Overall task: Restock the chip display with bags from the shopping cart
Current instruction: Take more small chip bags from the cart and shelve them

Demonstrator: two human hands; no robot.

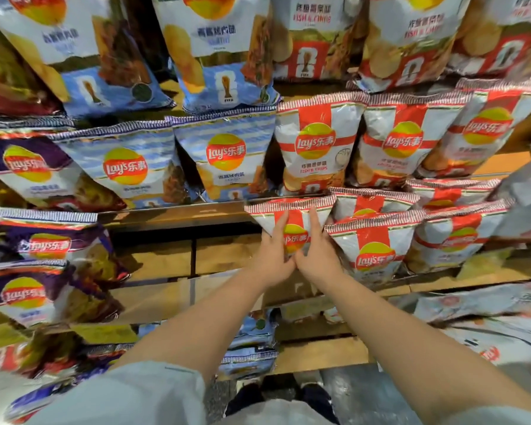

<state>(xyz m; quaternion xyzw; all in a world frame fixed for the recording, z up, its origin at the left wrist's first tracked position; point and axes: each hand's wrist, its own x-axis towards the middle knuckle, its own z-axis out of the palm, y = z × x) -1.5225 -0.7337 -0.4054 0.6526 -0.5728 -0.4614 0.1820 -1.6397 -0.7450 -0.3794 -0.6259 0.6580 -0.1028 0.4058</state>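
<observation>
Nearest the camera, two bare forearms reach forward from pale sleeves, over dark shoes on the floor. Left hand (273, 256) and right hand (316, 256) meet at the thumbs, fingers straight and spread, laid flat against the front of a red-and-white chip bag (292, 222) standing at the left end of its row on the wooden shelf (178, 256). Neither hand curls round the bag; both press it back into place. Just right, a neighbouring red-and-white bag (374, 250) overlaps the pressed one's edge. Left of the hands the shelf shows bare wood, then purple bags (43, 246). Above, blue-striped bags (224, 157) and more red-and-white ones fill higher tiers. Shopping cart not in view. Judgement: the bag is light, air-puffed, with slick crinkly film and brittle contents; flat-palm pressure should stay gentle. Best hold for repositioning is likely the crimped top seal or the side edges, not the belly. Placement appears nearly done; the bare stretch suggests more stock is needed.
</observation>
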